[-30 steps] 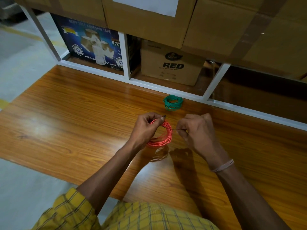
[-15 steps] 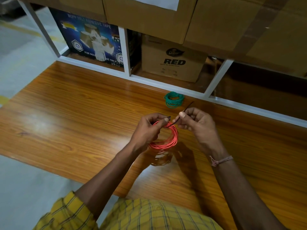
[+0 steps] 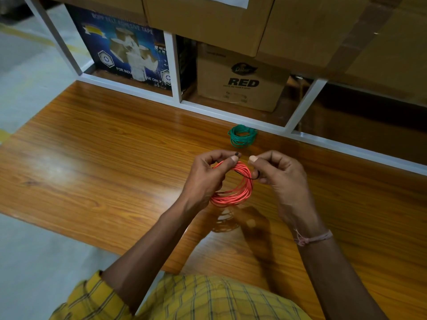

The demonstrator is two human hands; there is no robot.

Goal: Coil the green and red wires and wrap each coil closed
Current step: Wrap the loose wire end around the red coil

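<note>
Glossy orange-brown wooden table (image 3: pixel 97 158) fronting a white-framed shelf (image 3: pixel 175 72) of boxes. On the shelf, a blue printed carton (image 3: pixel 122 49) reads "ADHESIVE TAPE" and "FOR INDU… SE ONLY"; a brown cardboard box (image 3: pixel 240 82) reads "RED" under a brand oval too blurred to read confidently. Judged progress: well past halfway. The coiled green wire (image 3: pixel 242 136) lies finished-looking at the table's far edge. The coiled red wire (image 3: pixel 233 185) is held above the table, left hand (image 3: pixel 208 176) gripping its rim, right hand (image 3: pixel 277 174) pinching a thin dark tie (image 3: pixel 245 175) crossing the strands; closing this coil remains.
</note>
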